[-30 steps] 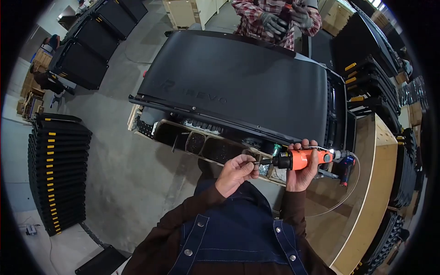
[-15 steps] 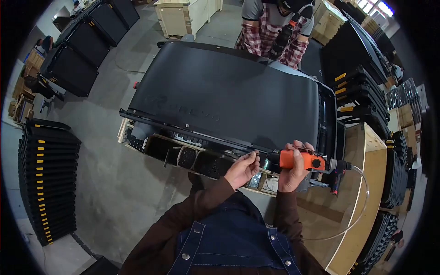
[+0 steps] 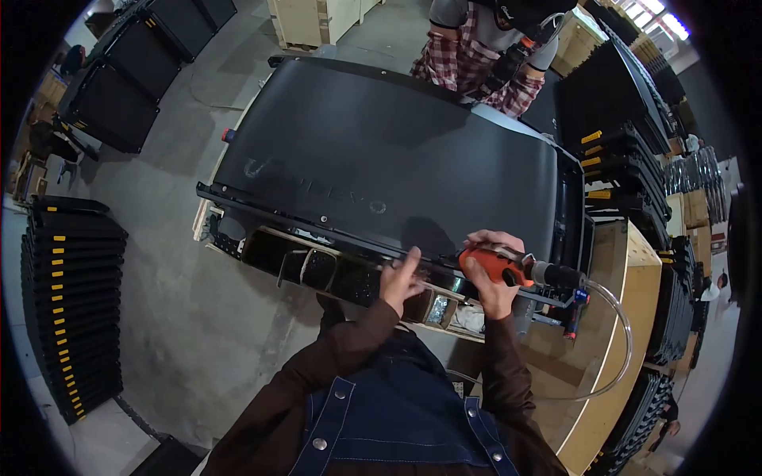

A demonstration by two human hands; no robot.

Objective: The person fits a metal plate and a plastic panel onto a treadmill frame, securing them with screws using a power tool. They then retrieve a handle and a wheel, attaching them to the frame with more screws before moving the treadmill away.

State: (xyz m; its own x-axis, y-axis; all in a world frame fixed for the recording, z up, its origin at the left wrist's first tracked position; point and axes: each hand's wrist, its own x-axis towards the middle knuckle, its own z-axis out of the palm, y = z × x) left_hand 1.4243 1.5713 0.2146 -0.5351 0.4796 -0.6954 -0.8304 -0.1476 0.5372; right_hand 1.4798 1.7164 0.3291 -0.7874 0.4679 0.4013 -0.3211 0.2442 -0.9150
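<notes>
In my right hand (image 3: pixel 494 274) is an orange power tool (image 3: pixel 496 264), its clear hose trailing off to the right and its nose over the near edge of a large black panel (image 3: pixel 381 151). Left of it, my left hand (image 3: pixel 402 283) is beside the panel's near edge, with thumb and finger up and the other fingers smeared by motion. Whether it holds anything small cannot be made out. Below that edge is a row of bins (image 3: pixel 319 270) with small dark parts.
Across the panel, a co-worker in a checked shirt (image 3: pixel 444 59) holds another tool. An open wooden crate (image 3: pixel 615 317) stands at right. Stacked black panels (image 3: pixel 79 309) stand at far left. A red-and-blue tool (image 3: pixel 575 317) hangs near the crate.
My left hand has moved left, away from the tool's nose, and its pinch has loosened. The orange tool has shifted left and turned in my right hand, its rear end now tilted down to the right.
</notes>
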